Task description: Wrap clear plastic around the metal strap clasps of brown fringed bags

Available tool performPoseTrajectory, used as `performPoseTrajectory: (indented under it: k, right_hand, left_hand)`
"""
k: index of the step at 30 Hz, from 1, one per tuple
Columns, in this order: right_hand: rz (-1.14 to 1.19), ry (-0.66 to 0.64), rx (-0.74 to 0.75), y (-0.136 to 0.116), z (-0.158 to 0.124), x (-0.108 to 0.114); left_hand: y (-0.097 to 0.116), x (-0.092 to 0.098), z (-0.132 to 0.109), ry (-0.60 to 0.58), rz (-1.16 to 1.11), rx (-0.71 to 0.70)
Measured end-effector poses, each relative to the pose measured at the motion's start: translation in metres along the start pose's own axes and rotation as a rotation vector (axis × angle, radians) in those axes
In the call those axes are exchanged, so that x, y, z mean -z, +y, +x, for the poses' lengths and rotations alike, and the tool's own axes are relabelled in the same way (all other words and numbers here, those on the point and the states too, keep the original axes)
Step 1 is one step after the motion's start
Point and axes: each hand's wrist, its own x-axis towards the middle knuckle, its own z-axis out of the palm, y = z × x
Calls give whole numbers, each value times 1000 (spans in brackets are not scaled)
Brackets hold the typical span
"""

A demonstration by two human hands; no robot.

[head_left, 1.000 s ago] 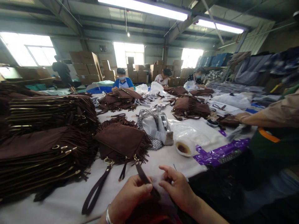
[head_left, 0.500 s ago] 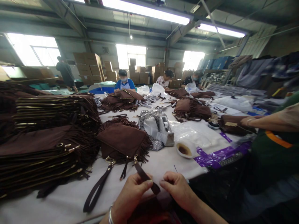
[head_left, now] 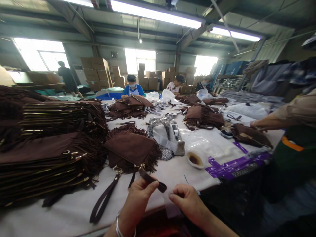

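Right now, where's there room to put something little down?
Bare white table shows between the near fringed bag and bowl, though a dark strand lies by the right hand. Another patch is left of the looped strap; stacked brown bags crowd behind it.

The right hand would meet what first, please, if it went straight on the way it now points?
Probably the dark strap in the left hand, though depth is unclear and the right hand might pass below it.
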Motion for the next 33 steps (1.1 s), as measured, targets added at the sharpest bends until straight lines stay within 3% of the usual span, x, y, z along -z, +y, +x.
performPoseTrajectory:
  k: [8,14,18,21,26,30,33]
  right_hand:
    - [129,-48,28,-1,-2,-3]
    - [110,-86,141,-5,-1,0]
    - [145,-99,82,3,3,-6]
    - [180,-105,-23,13,2,-8]
    - [264,-178,-131,23,-3,-6]
    - [182,-169,-129,23,-2,-9]
    - [69,-138,-85,19,6,-13]
  left_hand:
    - [-5,5,-3,-69,52,-23]
    - [-4,-8,-4,-140,-20,32]
    - [-15,-16,-11,-250,-97,165]
    - [-22,-11,-12,-283,-321,308]
    - [-20,9,18,6,-604,494]
    - [-19,14,50,204,-596,466]
    - [-23,12,61,249,-594,437]
